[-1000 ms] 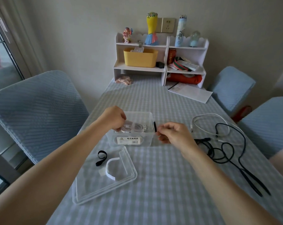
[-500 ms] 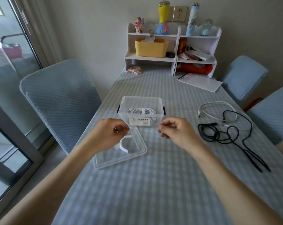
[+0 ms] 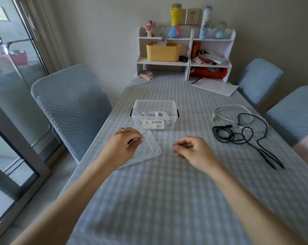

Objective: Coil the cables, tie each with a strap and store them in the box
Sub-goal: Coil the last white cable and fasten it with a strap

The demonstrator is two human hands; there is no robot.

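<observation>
Clear plastic storage box (image 3: 154, 115) with black side latches and a white label sits open mid-table, slightly toward the left edge; inside it a coiled white cable (image 3: 154, 114) bound by a white strap. Flat clear plastic lid (image 3: 149, 149) lies on the table just in front of the box, tilted toward the left edge. Left hand (image 3: 124, 145) is over the lid's near-left part, ring on one finger, fingers curled with tips bunched around something small and dark; cannot tell what it is, so left grip state unclear. Right hand (image 3: 193, 151) hovers above the table to the right of the lid, fingers loosely curled toward the thumb, nothing visible in that grip. Toward the right edge: loose white cable (image 3: 232, 112) in an open loop, and a tangled black cable (image 3: 238, 135) overlapping it, its long tail running toward the near-right edge. Neither one tied. Table (image 3: 167, 200) carries a pale blue-and-white checked cloth. At the far edge a white two-bay desk shelf (image 3: 189, 57) holds a yellow plastic bin (image 3: 163, 51), a red can, figurines, papers and a red pouch. White paper sheet (image 3: 214, 86) lies in front of the shelf's right bay, a small pink crumpled item (image 3: 146, 75) by its left foot. Blue-covered chairs (image 3: 70, 106) stand at the left and right sides.
</observation>
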